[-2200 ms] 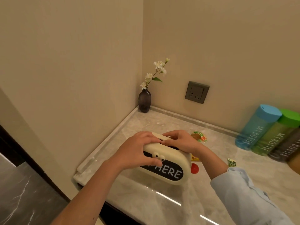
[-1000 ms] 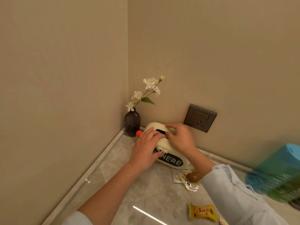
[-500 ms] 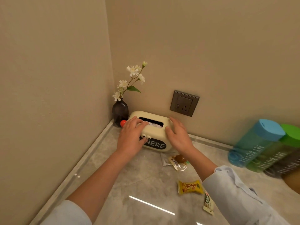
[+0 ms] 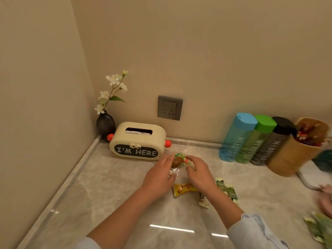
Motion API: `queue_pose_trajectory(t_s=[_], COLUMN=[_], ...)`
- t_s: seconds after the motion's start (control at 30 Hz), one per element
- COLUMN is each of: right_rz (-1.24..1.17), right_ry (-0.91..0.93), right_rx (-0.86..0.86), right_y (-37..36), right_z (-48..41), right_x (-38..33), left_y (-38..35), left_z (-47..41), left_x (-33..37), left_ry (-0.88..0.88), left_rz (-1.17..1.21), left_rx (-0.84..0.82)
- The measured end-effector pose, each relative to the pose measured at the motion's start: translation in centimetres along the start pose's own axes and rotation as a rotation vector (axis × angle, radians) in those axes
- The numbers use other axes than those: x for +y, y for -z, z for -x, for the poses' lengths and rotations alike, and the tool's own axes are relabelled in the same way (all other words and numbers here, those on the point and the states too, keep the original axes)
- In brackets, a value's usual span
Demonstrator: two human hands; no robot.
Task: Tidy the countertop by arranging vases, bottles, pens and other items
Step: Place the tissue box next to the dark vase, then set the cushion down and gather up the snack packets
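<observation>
Well to the left of the fingers, a dark vase (image 4: 106,125) is set in the corner, with a cream tissue box (image 4: 138,141) just beside it. A clear-wrapped snack packet (image 4: 179,160) is pinched between the curled fingers of the left hand (image 4: 158,178) and of the right hand (image 4: 199,174), near the box front. Behind the fingers, towards the wrists, a yellow sweet (image 4: 183,189) and green sachets (image 4: 228,190) are laid on the countertop (image 4: 107,194). Well to the right, three bottles (image 4: 255,141) and a pen holder (image 4: 294,157) are lined along the wall
</observation>
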State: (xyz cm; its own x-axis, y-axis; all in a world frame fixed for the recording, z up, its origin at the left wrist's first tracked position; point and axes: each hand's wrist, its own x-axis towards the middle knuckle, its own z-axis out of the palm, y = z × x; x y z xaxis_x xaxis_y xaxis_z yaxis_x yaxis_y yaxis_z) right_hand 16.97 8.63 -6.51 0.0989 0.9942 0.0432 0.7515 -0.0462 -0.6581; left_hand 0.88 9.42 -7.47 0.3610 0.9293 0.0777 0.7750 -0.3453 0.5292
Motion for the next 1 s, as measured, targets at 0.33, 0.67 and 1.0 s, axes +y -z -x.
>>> queue_pose_trajectory(t_s=[0.33,0.67,1.0], right_rz=[0.354,0.357,0.082], right_ry=[-0.293,-0.057,0.027], right_rx=[-0.252,-0.243,-0.253], right_y=[1.2,1.9,6.6], right_z=[5.2,7.9,11.0], right_x=[3.2,5.5,8.8], left_y=[-3.1,-5.6,-7.6], left_z=[0.6,5.6,8.5], left_x=[0.1,3.5,10.7], left_ry=[-0.046,-0.065,0.171], left_rz=[-0.057,0.054,0.008], left_rx=[-0.057,0.137,0.274])
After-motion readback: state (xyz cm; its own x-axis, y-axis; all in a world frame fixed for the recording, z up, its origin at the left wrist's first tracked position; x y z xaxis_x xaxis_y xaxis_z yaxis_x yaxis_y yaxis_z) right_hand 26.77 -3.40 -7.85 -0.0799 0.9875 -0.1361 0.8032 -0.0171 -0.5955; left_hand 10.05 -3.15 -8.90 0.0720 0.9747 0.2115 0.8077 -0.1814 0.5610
